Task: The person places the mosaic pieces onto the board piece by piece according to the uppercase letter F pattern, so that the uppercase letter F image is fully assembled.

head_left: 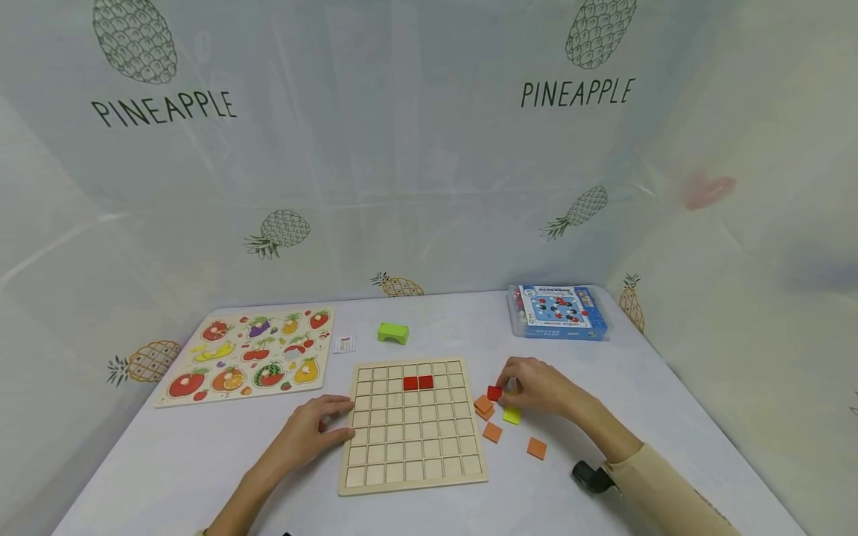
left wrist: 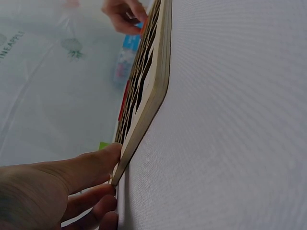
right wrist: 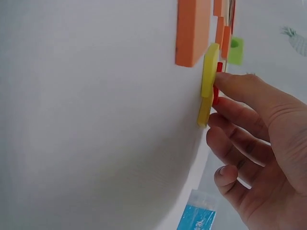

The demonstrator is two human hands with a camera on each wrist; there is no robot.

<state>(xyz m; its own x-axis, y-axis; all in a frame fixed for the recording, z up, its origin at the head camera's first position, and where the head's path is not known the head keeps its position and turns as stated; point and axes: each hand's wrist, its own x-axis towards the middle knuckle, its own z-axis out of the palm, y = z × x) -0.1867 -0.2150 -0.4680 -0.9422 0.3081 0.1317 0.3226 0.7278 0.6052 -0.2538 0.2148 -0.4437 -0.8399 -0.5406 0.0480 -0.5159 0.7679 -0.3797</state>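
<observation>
A square wooden grid board [head_left: 395, 451] lies on the table, with two red tiles [head_left: 411, 383] side by side in a row near its far edge. My left hand [head_left: 312, 427] touches the board's left edge, thumb and fingers spread apart along it; in the left wrist view the thumb [left wrist: 98, 165] meets the rim. To the right of the board, my right hand [head_left: 539, 384] pinches a red tile [right wrist: 217, 91] between thumb and forefinger. Yellow tiles [right wrist: 209, 72] lie right beside those fingertips, partly hidden by the hand in the head view.
Several orange tiles [head_left: 492, 432] lie between the board and my right arm, one [head_left: 536, 448] nearer me. A fruit puzzle board [head_left: 251, 396] is at the left, with a small printed card [head_left: 345, 344] beside it. Farther back are a green arched block [head_left: 392, 333] and a blue-labelled box [head_left: 558, 313].
</observation>
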